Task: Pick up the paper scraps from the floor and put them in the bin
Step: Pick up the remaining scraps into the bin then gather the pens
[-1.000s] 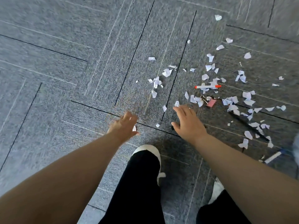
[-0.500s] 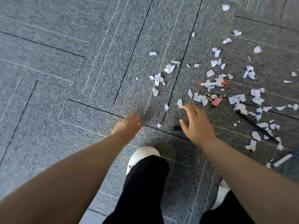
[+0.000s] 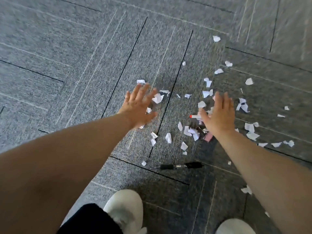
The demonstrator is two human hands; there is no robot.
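White, ragged paper scraps (image 3: 168, 137) strewn over grey carpet (image 3: 67, 65); left hand (image 3: 137, 107) and right hand (image 3: 219, 114) splayed, empty.

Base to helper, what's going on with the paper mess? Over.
Left hand and right hand open, empty. Paper scraps scattered on carpet. Black pen and marker lie among them.
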